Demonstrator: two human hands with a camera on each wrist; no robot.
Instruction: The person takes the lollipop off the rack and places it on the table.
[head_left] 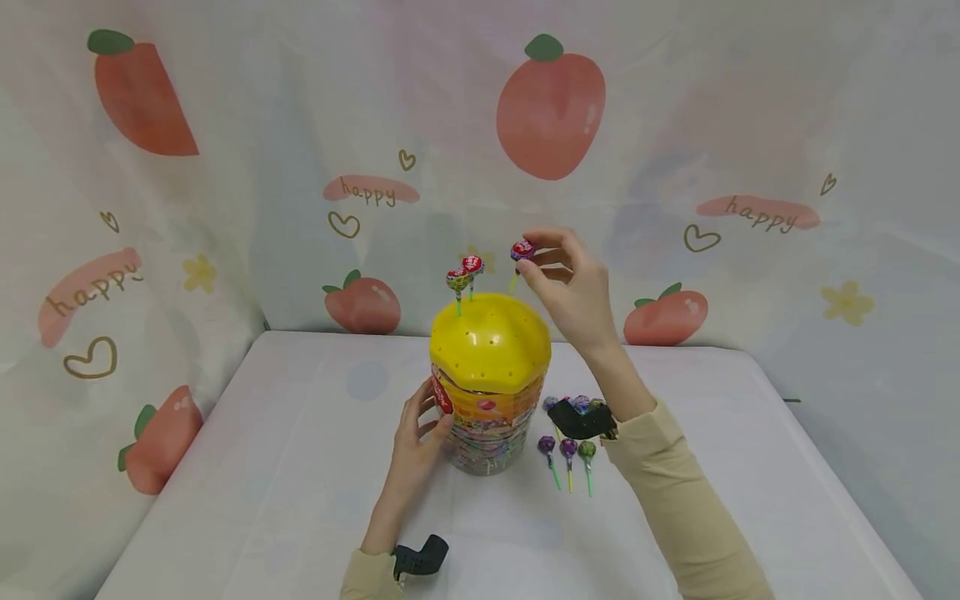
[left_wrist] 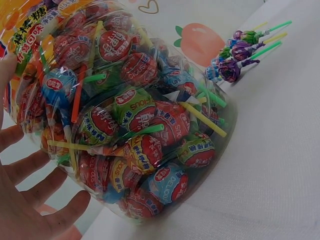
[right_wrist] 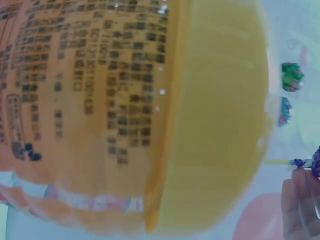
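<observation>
A clear jar with a yellow lid (head_left: 495, 346) stands on the table, full of wrapped lollipops. My left hand (head_left: 415, 446) touches the jar's left side; its fingers (left_wrist: 37, 190) are spread along the clear plastic. Above the lid's far right part, my right hand (head_left: 566, 279) pinches a purple-and-red lollipop (head_left: 522, 249) by its head, stick pointing down. The same lollipop (right_wrist: 316, 162) appears at the right edge of the right wrist view. Two lollipops, one green-and-red (head_left: 457, 279) and one red-and-blue (head_left: 472, 264), stand upright in holes at the lid's back left.
Right of the jar lies a front row of lollipops, two purple (head_left: 568, 448) and a green one (head_left: 587, 450). Behind them are several more lollipops (head_left: 581, 402), partly hidden by the right wrist's black strap (head_left: 581, 419). A printed curtain hangs behind the white table (head_left: 300, 467).
</observation>
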